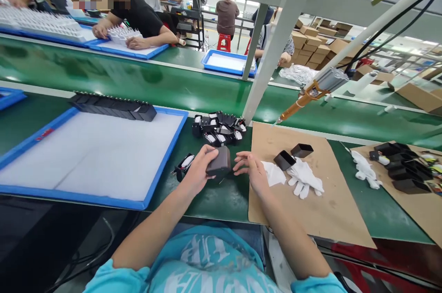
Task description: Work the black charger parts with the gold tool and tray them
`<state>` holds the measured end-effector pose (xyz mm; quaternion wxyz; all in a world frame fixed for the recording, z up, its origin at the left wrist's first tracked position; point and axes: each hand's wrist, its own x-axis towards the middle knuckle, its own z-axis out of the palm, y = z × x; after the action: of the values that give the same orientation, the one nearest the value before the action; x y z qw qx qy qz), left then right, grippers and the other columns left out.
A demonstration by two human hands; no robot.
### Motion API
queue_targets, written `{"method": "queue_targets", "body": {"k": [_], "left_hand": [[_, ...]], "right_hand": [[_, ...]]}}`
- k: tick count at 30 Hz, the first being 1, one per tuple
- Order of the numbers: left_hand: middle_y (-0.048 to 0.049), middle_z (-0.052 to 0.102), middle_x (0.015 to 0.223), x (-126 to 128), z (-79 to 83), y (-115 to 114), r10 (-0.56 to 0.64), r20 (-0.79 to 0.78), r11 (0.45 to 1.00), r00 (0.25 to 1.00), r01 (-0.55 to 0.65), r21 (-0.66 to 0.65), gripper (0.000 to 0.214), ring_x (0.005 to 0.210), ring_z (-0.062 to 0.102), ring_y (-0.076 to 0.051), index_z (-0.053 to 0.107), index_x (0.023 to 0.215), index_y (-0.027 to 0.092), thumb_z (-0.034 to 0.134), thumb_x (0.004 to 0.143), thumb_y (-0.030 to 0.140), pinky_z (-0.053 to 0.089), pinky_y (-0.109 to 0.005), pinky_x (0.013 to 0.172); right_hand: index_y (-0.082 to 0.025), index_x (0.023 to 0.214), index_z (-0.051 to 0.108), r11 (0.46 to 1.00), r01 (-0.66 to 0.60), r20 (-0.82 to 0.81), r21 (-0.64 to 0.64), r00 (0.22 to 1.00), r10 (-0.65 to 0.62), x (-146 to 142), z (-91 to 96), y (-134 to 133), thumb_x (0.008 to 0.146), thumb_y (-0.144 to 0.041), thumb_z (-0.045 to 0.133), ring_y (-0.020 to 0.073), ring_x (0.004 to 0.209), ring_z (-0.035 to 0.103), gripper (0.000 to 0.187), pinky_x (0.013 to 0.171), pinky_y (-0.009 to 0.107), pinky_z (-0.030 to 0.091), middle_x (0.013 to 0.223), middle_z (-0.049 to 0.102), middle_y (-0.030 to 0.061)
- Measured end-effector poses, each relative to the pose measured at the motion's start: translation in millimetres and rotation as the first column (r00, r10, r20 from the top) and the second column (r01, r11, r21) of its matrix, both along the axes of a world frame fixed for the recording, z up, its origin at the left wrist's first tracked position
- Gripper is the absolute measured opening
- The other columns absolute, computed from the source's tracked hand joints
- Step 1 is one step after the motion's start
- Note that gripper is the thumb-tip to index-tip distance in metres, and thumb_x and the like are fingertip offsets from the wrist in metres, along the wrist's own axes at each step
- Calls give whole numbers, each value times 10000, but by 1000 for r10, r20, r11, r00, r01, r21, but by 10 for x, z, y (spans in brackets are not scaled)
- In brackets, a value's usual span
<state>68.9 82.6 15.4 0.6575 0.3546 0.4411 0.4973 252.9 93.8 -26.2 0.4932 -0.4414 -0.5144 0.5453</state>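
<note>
My left hand (pixel 200 168) grips a black plastic box-shaped housing (pixel 220 162) over the green bench, thumb on its top. Just right of the housing, my right hand (pixel 251 169) is apart from it, fingers spread and holding nothing. Beside my left wrist lies a small black assembly with a white part (pixel 185 164). Behind the housing is a pile of similar black and white assemblies (pixel 221 128). Two hollow black housings, one a tilted open case (pixel 284 160) and the other a case behind it (pixel 301 150), lie on brown cardboard (pixel 331 210) to my right, near white gloves (pixel 304 177).
On the left, a blue-rimmed tray (pixel 148 191) holds a row of black housings (pixel 115 106) along its far edge. An orange-bodied screwdriver (pixel 299 102) hangs above the cardboard. A metal post (pixel 272 49) rises behind the bench. Co-workers sit beyond; more black housings (pixel 407 164) lie far right.
</note>
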Motion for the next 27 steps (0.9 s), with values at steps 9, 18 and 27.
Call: {"method": "queue_targets", "body": {"k": [9, 18, 27], "left_hand": [[25, 459, 534, -209, 229, -81, 190, 433, 941, 881, -37, -336, 396, 315, 287, -8, 531, 716, 118, 372, 980, 368, 207, -115, 281], [8, 576, 624, -601, 202, -84, 330, 315, 940, 890, -280, -194, 286, 330, 398, -22, 515, 775, 142, 644, 828, 391, 261, -116, 288], [51, 559, 586, -859, 147, -102, 286, 292, 952, 913, -306, 23, 467, 341, 399, -30, 453, 782, 183, 781, 695, 504, 287, -117, 304]], "right_hand": [[-190, 881, 678, 999, -40, 18, -6, 999, 40, 18, 21, -37, 875, -611, 502, 117, 588, 636, 456, 540, 244, 537, 744, 650, 29], [-186, 876, 684, 999, -41, 98, 12, 994, 40, 31, 2, -47, 888, -591, 501, 119, 578, 632, 444, 549, 247, 524, 728, 658, 34], [-177, 856, 697, 998, -57, 176, 26, 983, 52, 38, -40, -28, 886, -594, 501, 131, 584, 642, 461, 551, 248, 532, 717, 667, 48]]}}
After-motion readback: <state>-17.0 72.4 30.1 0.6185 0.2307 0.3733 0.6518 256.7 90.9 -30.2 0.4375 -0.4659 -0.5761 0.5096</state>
